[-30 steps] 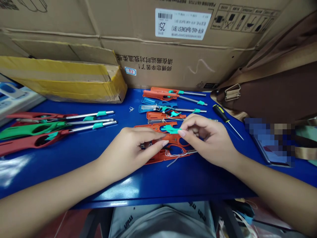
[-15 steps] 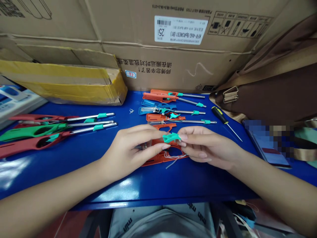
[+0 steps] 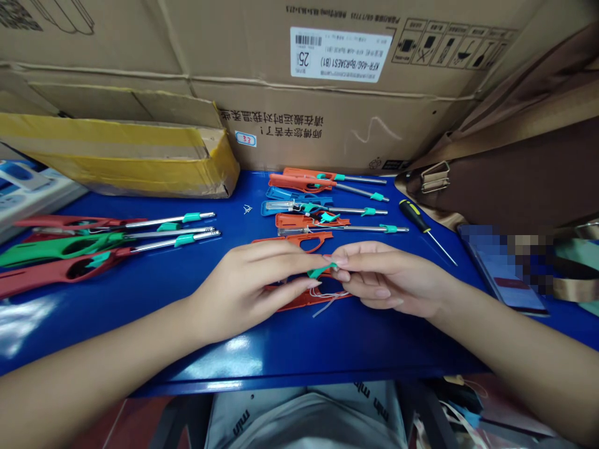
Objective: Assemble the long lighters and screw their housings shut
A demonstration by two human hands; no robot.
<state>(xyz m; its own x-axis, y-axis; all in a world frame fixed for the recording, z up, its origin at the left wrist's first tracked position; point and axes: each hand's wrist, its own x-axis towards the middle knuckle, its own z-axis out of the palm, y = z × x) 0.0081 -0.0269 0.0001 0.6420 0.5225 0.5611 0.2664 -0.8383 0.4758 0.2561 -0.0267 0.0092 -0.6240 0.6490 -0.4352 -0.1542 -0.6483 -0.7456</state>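
The small green piece (image 3: 320,272) is up off the table between the two hands, above the near orange shell (image 3: 309,302), mostly covered by fingers. The right hand (image 3: 390,279) has thumb and forefinger pinched together on its right end, the other fingers curled loosely below. The left hand (image 3: 255,284) has its forefinger reaching over the piece and its thumb just below, a narrow gap apart; whether they grip it I cannot tell.

With so small a part held by the fingertips, a slip of the right pinch could drop it among the loose white wires (image 3: 337,294); a finger catching those wires could tug them out of place.

Half a second ago the green piece showed almost whole, with the left fingertips at its edge; now the left forefinger lies across it and meets the right fingertips.

Beyond the hands lies another orange shell (image 3: 303,239), then opened orange and blue lighters farther off. To the right are the screwdriver (image 3: 415,216) and phone (image 3: 500,268); at far centre-left, small screws (image 3: 248,210); at left, red-handled lighters (image 3: 70,269) around a green-handled one (image 3: 60,248), nearer than the yellow-taped box (image 3: 159,163)
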